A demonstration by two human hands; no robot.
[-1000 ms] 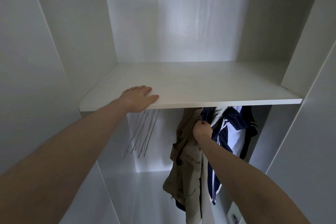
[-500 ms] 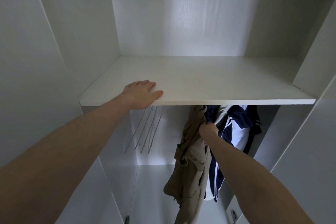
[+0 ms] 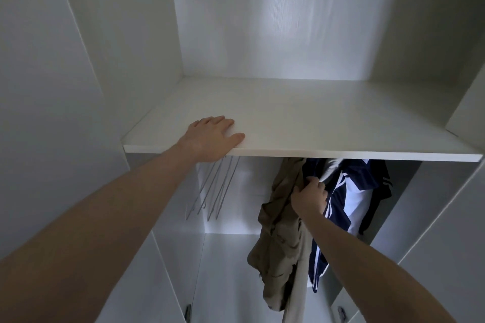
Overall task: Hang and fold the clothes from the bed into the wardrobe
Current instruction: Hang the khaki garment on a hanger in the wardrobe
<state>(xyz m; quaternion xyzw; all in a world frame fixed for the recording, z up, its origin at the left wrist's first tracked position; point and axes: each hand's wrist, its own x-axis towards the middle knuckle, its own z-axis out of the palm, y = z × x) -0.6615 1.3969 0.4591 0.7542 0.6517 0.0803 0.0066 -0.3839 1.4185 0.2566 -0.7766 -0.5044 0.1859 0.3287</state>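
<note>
The view looked up and into an open white wardrobe (image 3: pixel 262 34) from a camera worn on a person's head. A white shelf (image 3: pixel 328 126) crossed the middle of the wardrobe, with a bare compartment above it. The left hand (image 3: pixel 214 137) lay flat on the front left part of the shelf, palm down, fingers straight and together, thumb along the front edge; it held nothing. Below the shelf, in the hanging compartment, the right hand (image 3: pixel 309 195) reached up with its fingers curled into cloth near the top of the hanging clothes, so its grip was closed on fabric. It sat right where an olive-khaki jacket (image 3: pixel 280 238) met a navy and white sports jacket (image 3: pixel 351 191), and which of the two it pinched could not be told for certain; it seemed to be the collar edge of the khaki one. The khaki jacket hung crumpled and uneven, drooping down past the forearm. The navy and white jacket hung just to its right, touching it, with white stripes along its sleeve and side. Left of the clothes, well apart from them, several bare metal wire hangers (image 3: pixel 215 189) hung tilted under the shelf, directly below the left hand. No brand, label or writing could be read on the clothes or the wardrobe.
</note>
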